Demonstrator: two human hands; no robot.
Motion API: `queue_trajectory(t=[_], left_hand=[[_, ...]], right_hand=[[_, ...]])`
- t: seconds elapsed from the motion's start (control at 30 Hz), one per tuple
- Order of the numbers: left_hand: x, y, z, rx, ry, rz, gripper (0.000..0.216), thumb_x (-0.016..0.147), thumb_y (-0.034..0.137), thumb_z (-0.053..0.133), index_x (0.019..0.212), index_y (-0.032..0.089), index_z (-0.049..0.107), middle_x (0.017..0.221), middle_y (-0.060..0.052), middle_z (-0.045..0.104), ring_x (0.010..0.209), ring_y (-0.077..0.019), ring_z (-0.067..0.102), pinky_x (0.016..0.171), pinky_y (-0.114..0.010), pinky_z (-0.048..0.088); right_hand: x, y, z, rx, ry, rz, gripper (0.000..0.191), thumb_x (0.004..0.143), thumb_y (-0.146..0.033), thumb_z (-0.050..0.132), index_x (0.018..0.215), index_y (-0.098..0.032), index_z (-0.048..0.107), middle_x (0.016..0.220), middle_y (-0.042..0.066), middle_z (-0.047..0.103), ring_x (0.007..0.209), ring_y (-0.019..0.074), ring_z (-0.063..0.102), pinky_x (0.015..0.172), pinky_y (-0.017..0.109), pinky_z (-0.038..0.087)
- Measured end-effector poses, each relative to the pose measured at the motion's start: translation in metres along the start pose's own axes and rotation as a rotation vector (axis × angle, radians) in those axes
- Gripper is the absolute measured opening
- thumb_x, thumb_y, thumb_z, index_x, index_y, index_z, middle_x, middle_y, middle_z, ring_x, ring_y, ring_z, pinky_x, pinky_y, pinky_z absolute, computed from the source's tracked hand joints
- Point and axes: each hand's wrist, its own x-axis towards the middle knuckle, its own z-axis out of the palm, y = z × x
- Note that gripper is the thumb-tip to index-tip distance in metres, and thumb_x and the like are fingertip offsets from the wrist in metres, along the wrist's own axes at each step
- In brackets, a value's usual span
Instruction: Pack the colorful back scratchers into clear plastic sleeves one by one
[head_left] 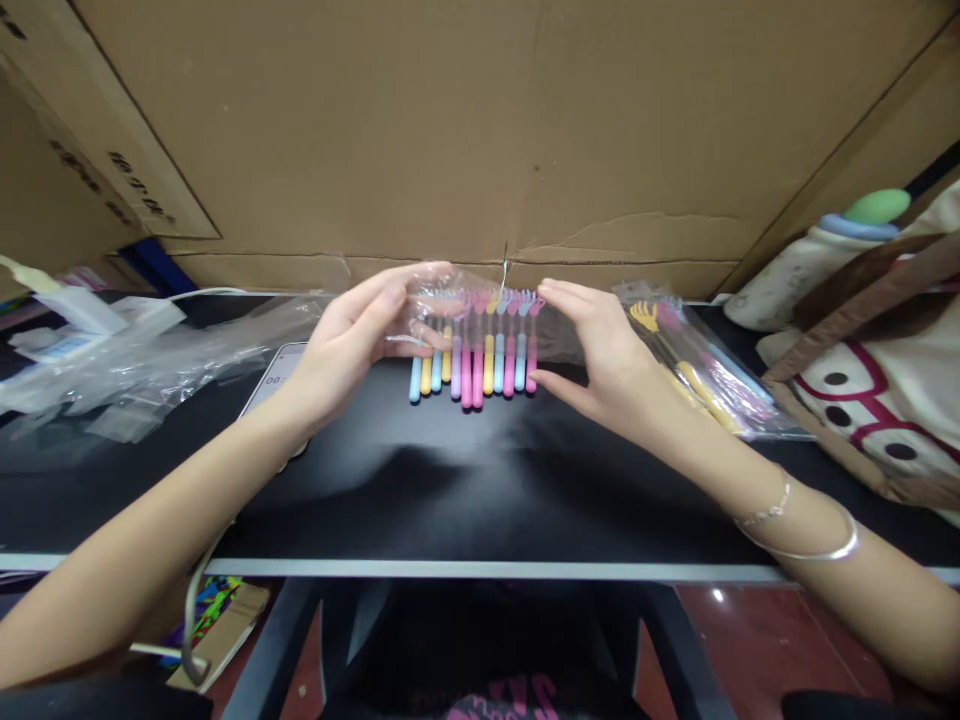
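Note:
A row of small back scratchers [489, 365] with pink, blue, yellow and purple handles lies on the black table, claw heads pointing away from me. A clear plastic bag [551, 335] covers their upper parts; the handle ends stick out towards me. My left hand [360, 325] grips the bag at the row's left end, its fingers curled in the film. At the right end, my right hand [600, 345] has fingers and thumb stretched apart, fingertips by the claw heads and thumb beside the last pink handle. Another bag of back scratchers [709, 370] lies right of it.
Loose clear plastic bags [195, 345] spread over the left side, near a phone [274, 380] partly behind my left forearm. Cardboard [480, 130] walls off the back. A white bottle [802, 270] and a cloth bag [892, 400] stand at the right.

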Motion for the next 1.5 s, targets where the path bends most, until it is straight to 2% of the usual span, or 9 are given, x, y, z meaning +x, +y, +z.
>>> queue_trajectory(t=[0.17, 0.27, 0.43, 0.57, 0.67, 0.8, 0.93, 1.13, 1.5], left_hand=[[-0.008, 0.001, 0.004, 0.288, -0.136, 0.081, 0.048, 0.098, 0.051, 0.043, 0.129, 0.019, 0.061, 0.102, -0.008, 0.075, 0.061, -0.0131, 0.064, 0.061, -0.026, 0.054], [-0.011, 0.005, 0.006, 0.394, -0.247, 0.192, 0.047, 0.097, 0.053, 0.045, 0.127, 0.021, 0.063, 0.107, -0.008, 0.074, 0.078, -0.0177, 0.069, 0.073, -0.029, 0.056], [-0.007, -0.003, 0.007, 0.725, -0.334, 0.497, 0.045, 0.090, 0.047, 0.061, 0.129, 0.025, 0.061, 0.132, -0.008, 0.063, 0.132, -0.0286, 0.048, 0.113, -0.045, 0.037], [-0.002, -0.019, 0.004, 0.925, -0.286, 0.530, 0.054, 0.088, 0.040, 0.064, 0.138, 0.025, 0.051, 0.147, -0.011, 0.048, 0.144, -0.0327, 0.029, 0.117, -0.055, 0.027], [0.001, -0.027, 0.001, 0.982, -0.258, 0.518, 0.059, 0.088, 0.032, 0.063, 0.143, 0.025, 0.044, 0.152, -0.011, 0.041, 0.146, -0.0334, 0.024, 0.118, -0.056, 0.024], [0.004, -0.029, -0.002, 0.987, -0.263, 0.513, 0.057, 0.089, 0.028, 0.060, 0.143, 0.024, 0.044, 0.152, -0.012, 0.040, 0.147, -0.0322, 0.023, 0.117, -0.055, 0.025], [0.006, -0.029, -0.006, 0.956, -0.396, 0.487, 0.046, 0.093, 0.026, 0.055, 0.138, 0.023, 0.048, 0.140, -0.011, 0.053, 0.133, -0.0263, 0.045, 0.114, -0.047, 0.031], [0.006, -0.033, -0.010, 1.051, -0.458, 0.433, 0.033, 0.101, 0.024, 0.034, 0.119, 0.022, 0.062, 0.103, -0.005, 0.065, 0.092, -0.0174, 0.060, 0.089, -0.031, 0.044], [0.003, -0.046, -0.008, 1.072, -0.543, 0.382, 0.032, 0.099, 0.028, 0.042, 0.124, 0.022, 0.061, 0.106, -0.008, 0.060, 0.095, -0.0207, 0.059, 0.083, -0.032, 0.047]], right_hand=[[0.021, -0.006, 0.012, -0.213, -0.131, -0.012, 0.046, 0.087, -0.023, 0.060, 0.132, -0.020, 0.050, 0.122, 0.014, 0.063, 0.100, 0.0300, 0.063, 0.071, 0.038, 0.052], [0.026, -0.002, 0.018, -0.233, -0.127, 0.000, 0.030, 0.089, -0.017, 0.051, 0.119, -0.020, 0.056, 0.111, 0.011, 0.065, 0.090, 0.0233, 0.066, 0.057, 0.030, 0.047], [0.025, 0.002, 0.020, -0.012, 0.022, 0.025, 0.018, 0.088, -0.015, 0.051, 0.102, -0.024, 0.056, 0.106, 0.009, 0.062, 0.094, 0.0217, 0.062, 0.069, 0.030, 0.051], [0.021, -0.002, 0.020, 0.359, 0.140, 0.134, 0.005, 0.087, -0.024, 0.057, 0.086, -0.025, 0.052, 0.097, 0.007, 0.059, 0.095, 0.0220, 0.059, 0.078, 0.037, 0.053], [0.016, -0.006, 0.023, 0.713, 0.119, 0.227, 0.022, 0.086, -0.038, 0.064, 0.078, -0.024, 0.048, 0.098, 0.006, 0.060, 0.094, 0.0210, 0.060, 0.082, 0.038, 0.053], [0.011, -0.008, 0.033, 1.150, -0.012, 0.303, 0.041, 0.081, -0.056, 0.068, 0.074, -0.023, 0.044, 0.094, 0.005, 0.062, 0.083, 0.0190, 0.064, 0.079, 0.039, 0.054], [0.012, -0.009, 0.041, 1.375, -0.214, 0.388, 0.046, 0.075, -0.054, 0.075, 0.068, -0.022, 0.044, 0.093, 0.004, 0.065, 0.082, 0.0180, 0.066, 0.082, 0.039, 0.053], [0.011, 0.000, 0.041, 1.299, -0.264, 0.724, 0.033, 0.069, -0.042, 0.082, 0.074, -0.018, 0.060, 0.097, 0.005, 0.069, 0.082, 0.0143, 0.063, 0.077, 0.031, 0.049], [-0.005, 0.039, 0.030, 1.264, -0.344, 0.937, 0.030, 0.067, -0.033, 0.080, 0.087, -0.020, 0.062, 0.072, 0.002, 0.067, 0.062, 0.0129, 0.061, 0.057, 0.027, 0.055]])
